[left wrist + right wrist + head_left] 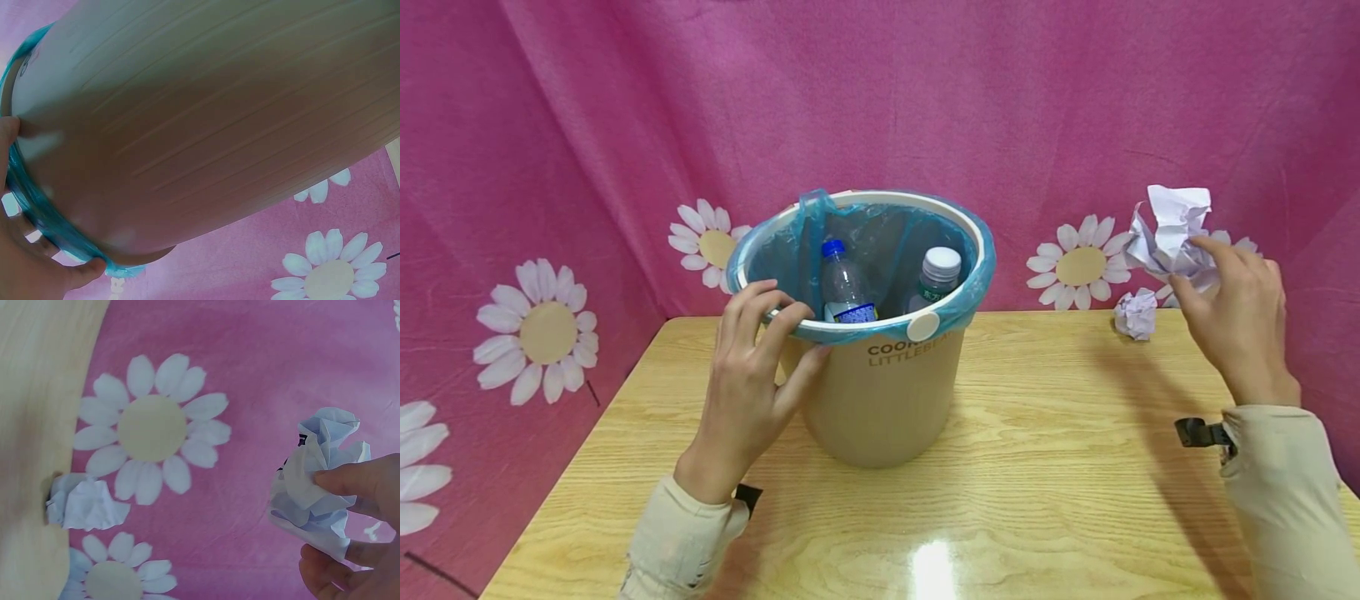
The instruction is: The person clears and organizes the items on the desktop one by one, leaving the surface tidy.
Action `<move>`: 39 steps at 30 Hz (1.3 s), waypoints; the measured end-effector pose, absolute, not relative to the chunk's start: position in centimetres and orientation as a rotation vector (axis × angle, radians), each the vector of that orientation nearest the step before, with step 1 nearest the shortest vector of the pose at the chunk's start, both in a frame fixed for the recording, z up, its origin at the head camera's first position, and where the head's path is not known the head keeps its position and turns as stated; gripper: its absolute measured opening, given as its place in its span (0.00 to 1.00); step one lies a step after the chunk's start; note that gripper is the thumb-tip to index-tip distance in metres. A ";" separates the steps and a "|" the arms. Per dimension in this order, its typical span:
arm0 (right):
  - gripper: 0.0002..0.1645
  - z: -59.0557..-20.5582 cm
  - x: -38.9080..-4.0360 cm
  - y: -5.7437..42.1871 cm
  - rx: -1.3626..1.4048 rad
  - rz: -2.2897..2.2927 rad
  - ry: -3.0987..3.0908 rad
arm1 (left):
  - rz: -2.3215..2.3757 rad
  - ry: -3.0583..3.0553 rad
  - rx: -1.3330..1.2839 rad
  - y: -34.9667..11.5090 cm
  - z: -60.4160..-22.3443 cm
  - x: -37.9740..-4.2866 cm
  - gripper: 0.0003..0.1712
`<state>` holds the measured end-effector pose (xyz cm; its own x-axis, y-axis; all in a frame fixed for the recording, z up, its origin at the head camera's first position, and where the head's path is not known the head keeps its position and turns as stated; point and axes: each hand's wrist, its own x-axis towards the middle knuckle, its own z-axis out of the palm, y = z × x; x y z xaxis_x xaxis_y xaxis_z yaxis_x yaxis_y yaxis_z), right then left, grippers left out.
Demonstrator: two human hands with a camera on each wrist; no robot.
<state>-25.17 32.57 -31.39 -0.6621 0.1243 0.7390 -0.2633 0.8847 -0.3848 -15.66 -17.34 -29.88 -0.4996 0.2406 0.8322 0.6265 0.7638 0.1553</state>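
A beige trash bin (880,400) lined with a blue plastic bag (977,283) stands on the wooden table, tilted a little. My left hand (748,375) grips its near left rim, fingers over the edge and thumb outside; the left wrist view shows the bin's side wall (206,125) close up. Inside the bin are a bottle with a blue cap (846,283) and one with a white cap (940,271); their lower parts are hidden. Off to the right, my right hand (1240,312) holds a crumpled sheet of paper (312,481) in the air, pinched between thumb and fingers.
Another crumpled paper ball (1136,314) lies at the table's back edge, below the right hand. Behind and to the left of the wooden table (1037,500) hangs a pink cloth (880,100) with white flowers, close behind the bin.
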 end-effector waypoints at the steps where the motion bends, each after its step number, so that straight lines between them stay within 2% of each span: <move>1: 0.28 -31.2 -25.0 32.3 0.111 0.604 -2.208 | -0.564 -2.088 -0.646 -17.3 -29.9 -15.7 0.28; 39: 0.30 -27.5 -20.6 24.6 0.394 0.645 -1.988 | -0.585 -2.057 -0.692 -17.4 -30.0 -15.9 0.25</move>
